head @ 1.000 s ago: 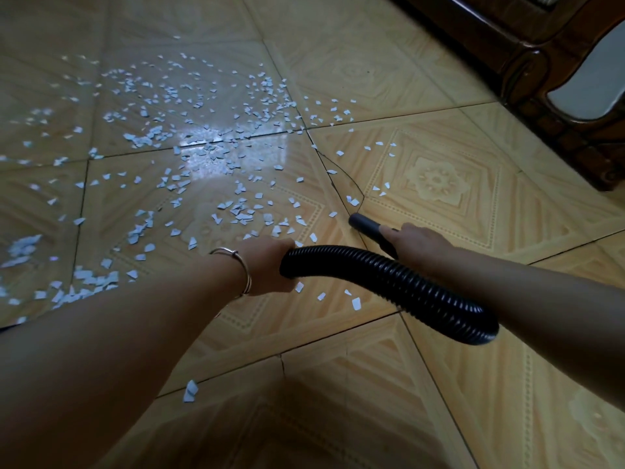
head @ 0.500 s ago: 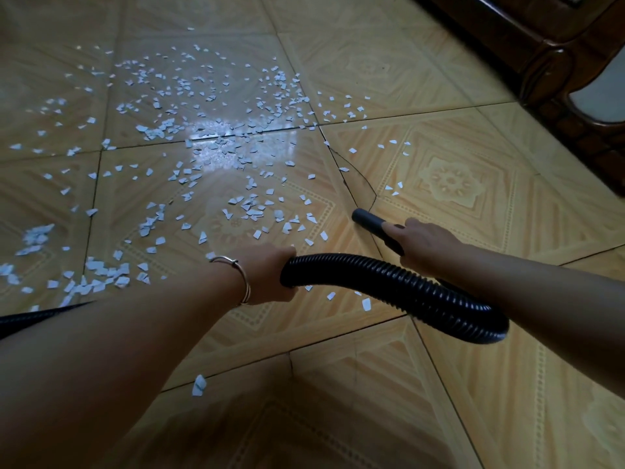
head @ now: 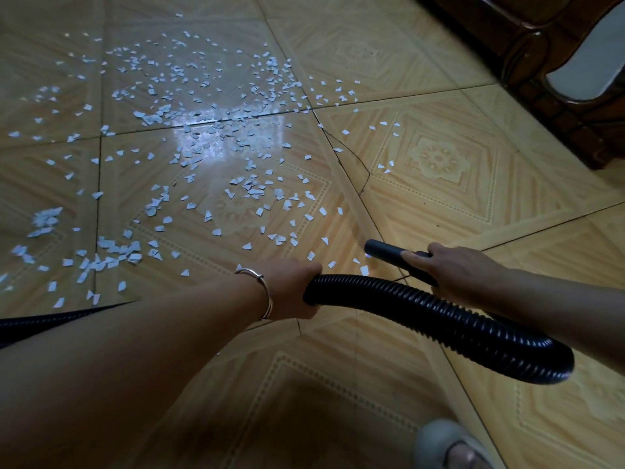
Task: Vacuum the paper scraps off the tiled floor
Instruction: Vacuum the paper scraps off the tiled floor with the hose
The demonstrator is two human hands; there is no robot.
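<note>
Both grips have drawn a little back toward the person since half a second ago, so the tube mouth lies farther from the crack in the tile. A grey slipper (head: 439, 441) has come into view below the right grip.

The left grip (head: 291, 289) is closed around the black ribbed plastic vacuum hose (head: 439, 316), fingers curled over its top. The right grip (head: 463, 269) is wrapped around the black smooth rigid tube (head: 385, 252) at the hose's end, with one finger stretched along it. A thin silver metal bracelet (head: 263, 289) sits on the wrist behind the left grip.

From the left grip the hose bends in a loop under the right forearm. The tube mouth points away from the right grip, low over the yellow patterned tiled floor (head: 439, 204), with a few small white paper scraps (head: 252, 191) just beside it. Most scraps lie scattered beyond the left grip and to its left. Dark carved wooden furniture (head: 541, 62) stands far beyond the right grip.
</note>
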